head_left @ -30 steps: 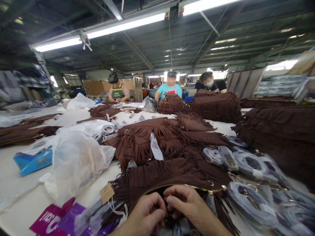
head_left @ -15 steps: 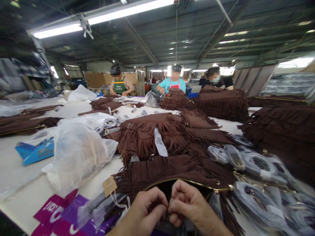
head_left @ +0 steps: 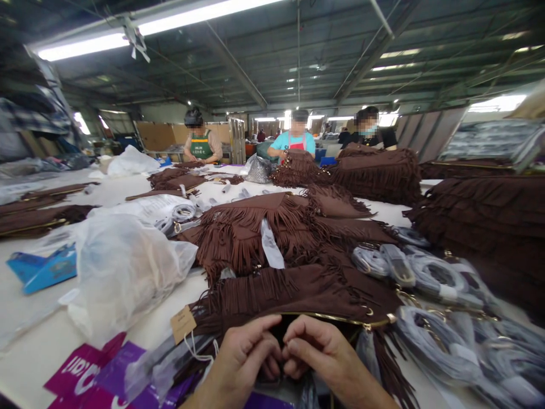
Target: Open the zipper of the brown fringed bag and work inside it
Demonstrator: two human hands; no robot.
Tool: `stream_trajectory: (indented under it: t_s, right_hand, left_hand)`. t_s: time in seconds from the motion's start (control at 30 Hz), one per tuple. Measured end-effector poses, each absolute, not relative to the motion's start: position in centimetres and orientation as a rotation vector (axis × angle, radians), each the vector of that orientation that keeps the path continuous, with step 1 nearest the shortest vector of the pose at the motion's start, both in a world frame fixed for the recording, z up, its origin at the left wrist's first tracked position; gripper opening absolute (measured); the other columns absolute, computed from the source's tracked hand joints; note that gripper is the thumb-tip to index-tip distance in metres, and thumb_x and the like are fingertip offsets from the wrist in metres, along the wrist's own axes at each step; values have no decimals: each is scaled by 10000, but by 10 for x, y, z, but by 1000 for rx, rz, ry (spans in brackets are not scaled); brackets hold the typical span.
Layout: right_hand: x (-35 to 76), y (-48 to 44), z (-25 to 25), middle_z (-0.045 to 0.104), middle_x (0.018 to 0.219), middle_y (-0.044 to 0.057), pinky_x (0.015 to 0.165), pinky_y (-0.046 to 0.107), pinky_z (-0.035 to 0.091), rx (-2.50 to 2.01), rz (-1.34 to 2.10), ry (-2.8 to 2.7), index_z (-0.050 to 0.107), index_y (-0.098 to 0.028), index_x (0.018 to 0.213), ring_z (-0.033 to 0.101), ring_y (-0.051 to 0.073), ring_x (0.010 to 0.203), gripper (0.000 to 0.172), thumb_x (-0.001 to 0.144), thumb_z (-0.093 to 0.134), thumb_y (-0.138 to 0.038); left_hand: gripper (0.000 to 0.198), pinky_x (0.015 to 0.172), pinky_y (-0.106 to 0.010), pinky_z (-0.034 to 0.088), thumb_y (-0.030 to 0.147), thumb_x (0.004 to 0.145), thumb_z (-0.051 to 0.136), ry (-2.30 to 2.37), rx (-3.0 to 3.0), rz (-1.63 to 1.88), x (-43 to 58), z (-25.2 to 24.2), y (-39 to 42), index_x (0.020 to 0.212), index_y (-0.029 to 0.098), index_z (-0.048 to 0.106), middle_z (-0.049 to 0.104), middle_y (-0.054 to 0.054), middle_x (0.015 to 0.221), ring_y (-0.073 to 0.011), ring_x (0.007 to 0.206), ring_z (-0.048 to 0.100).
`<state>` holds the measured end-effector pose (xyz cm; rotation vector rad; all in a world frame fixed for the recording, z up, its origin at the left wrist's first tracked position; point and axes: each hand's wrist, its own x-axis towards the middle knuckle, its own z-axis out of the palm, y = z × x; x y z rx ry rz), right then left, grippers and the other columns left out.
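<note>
Left hand [head_left: 251,352]: fingers curled, grip cannot be told
Right hand [head_left: 319,352]: fingertips bunched, any hold hidden
Fringed bag [head_left: 306,292]: inside dark, near side cut off

The left hand [head_left: 251,352] and right hand [head_left: 317,349], two in all, were at one open bag [head_left: 340,295]. Left of them was one tan tag [head_left: 183,324]; beyond them, at least three people [head_left: 202,147].

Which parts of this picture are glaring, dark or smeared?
In the head view, the lamp glares white overhead; in that same head view, the open bag is dark inside, while the left hand and right hand look fairly clear; also in the head view, the stack at far right looks smeared toward the edge.
</note>
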<state>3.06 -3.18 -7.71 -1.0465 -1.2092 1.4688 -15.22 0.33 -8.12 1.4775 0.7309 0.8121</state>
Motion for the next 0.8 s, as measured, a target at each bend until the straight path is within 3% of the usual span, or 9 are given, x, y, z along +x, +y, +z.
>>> stream_trajectory:
  t_s: [0.17, 0.37, 0.53, 0.8]
  right_hand:
    - [30, -31, -74, 666, 669, 8, 572, 233, 523, -1030, 1443, -1241, 609, -164, 775, 646, 136, 583, 461, 786, 751, -603]
    - [30, -30, -74, 658, 610, 5, 577, 239, 522, -1023, 1461, -1203, 645, -157, 785, 622, 135, 558, 450, 763, 773, -588]
    - [29, -30, -75, 655, 629, 4, 584, 237, 518, -995, 1396, -1239, 676, -157, 751, 610, 136, 577, 337, 791, 769, -479]
    - [29, -30, -81, 637, 641, -8, 588, 224, 480, -963, 1365, -1298, 699, -162, 732, 583, 130, 595, 179, 824, 719, -315]
  left_hand:
    - [332, 444, -191, 459, 423, 767, 692, 774, 1299, 761, -152, -81, 3, 804, 213, 437, 680, 3, 612, -115, 438, 585]
    - [162, 423, -187, 384, 296, 698, 652, 865, 1448, 694, -153, -80, 0, 630, 162, 592, 570, 25, 498, -107, 408, 521]
    - [211, 568, -201, 402, 278, 781, 647, 902, 1777, 745, -153, -72, 1, 620, 162, 719, 626, -6, 562, -122, 554, 535]
    - [248, 587, -186, 392, 258, 826, 613, 919, 1872, 749, -153, -66, 1, 612, 164, 694, 653, -3, 587, -115, 555, 533]
